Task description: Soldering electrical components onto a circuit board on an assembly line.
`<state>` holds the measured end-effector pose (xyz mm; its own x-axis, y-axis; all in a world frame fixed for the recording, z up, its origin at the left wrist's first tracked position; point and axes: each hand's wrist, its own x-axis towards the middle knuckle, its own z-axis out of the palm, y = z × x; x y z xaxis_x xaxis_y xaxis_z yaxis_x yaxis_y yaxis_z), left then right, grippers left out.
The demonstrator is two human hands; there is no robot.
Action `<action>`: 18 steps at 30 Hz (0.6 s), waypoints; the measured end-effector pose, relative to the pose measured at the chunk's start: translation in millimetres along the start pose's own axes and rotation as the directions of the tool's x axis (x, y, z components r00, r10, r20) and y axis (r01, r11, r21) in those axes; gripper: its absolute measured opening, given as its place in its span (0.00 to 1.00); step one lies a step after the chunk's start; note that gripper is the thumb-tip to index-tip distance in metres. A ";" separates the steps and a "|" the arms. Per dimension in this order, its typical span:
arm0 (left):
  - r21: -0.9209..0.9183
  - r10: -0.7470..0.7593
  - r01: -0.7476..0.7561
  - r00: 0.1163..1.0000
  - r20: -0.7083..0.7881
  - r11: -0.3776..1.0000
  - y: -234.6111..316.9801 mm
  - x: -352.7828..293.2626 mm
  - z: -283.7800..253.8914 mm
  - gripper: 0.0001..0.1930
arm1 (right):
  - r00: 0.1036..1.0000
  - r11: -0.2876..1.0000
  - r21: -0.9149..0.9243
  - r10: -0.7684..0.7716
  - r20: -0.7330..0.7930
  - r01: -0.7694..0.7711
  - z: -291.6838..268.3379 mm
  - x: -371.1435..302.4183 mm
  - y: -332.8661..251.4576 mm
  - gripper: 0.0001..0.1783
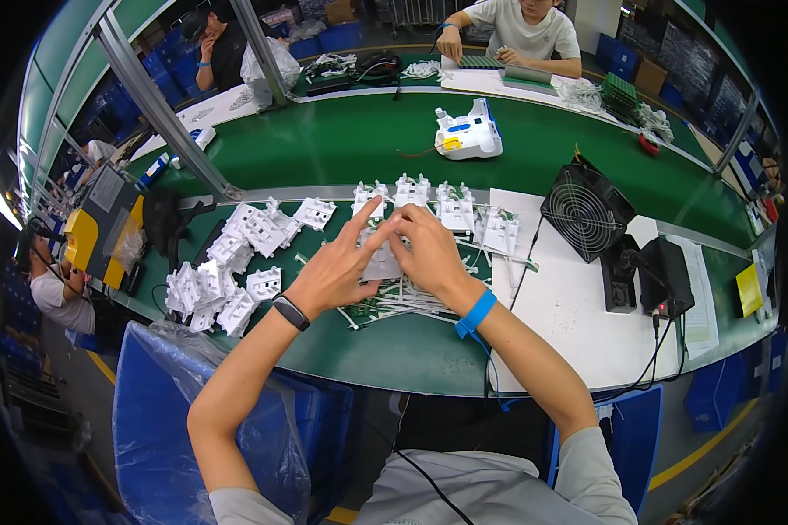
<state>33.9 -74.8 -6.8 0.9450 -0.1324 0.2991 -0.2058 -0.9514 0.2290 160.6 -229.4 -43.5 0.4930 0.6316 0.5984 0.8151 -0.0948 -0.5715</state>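
Observation:
A white plastic housing point(382, 264) sits between my two hands, mostly covered by the fingers. My left hand point(340, 267) closes on its left side, thumb along the near edge. From the right, my right hand point(431, 258) grips it, fingertips bent in at the top and close to the left fingers. Beneath and in front lie thin white wires point(403, 300) with small green circuit boards. Just beyond my hands stands a row of similar white housings point(455, 210) with green boards on them.
Loose white housings point(228, 262) are piled to the left. At right, a black fan point(578, 210) and black power boxes point(665, 276) rest on a white sheet. A white-and-blue device point(470, 131) lies on the green conveyor point(324, 140). Across it, a person point(525, 44) handles parts.

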 end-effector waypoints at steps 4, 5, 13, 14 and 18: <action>-0.006 -0.006 0.006 1.000 0.026 1.000 1.4 0.5 -1.1 0.56 | 0.997 0.994 0.080 0.076 -0.008 -0.075 0.6 1.0 -0.4 0.08; 0.004 -0.003 0.003 1.000 0.031 1.000 0.9 0.2 -0.8 0.56 | 0.994 0.989 0.106 0.108 -0.006 -0.107 1.1 1.8 0.1 0.08; 0.030 0.099 -0.098 0.993 -0.057 0.995 -3.3 1.1 5.8 0.58 | 0.991 0.984 0.113 0.135 -0.001 -0.134 -0.4 5.0 7.9 0.09; 0.028 0.110 -0.108 0.992 -0.064 0.994 -3.2 1.7 6.3 0.58 | 0.989 0.985 0.090 0.149 0.014 -0.149 -1.0 4.3 5.3 0.09; -0.001 0.058 -0.058 0.998 -0.022 0.998 -3.2 -0.1 6.0 0.58 | 0.986 0.984 0.059 0.164 0.026 -0.165 -5.0 4.4 -2.6 0.08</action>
<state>35.9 -73.4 -13.1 0.9257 -0.1816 0.3318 -0.2608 -0.9418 0.2119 162.2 -230.2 -36.5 0.6118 0.6276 0.4814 0.7030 -0.1524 -0.6947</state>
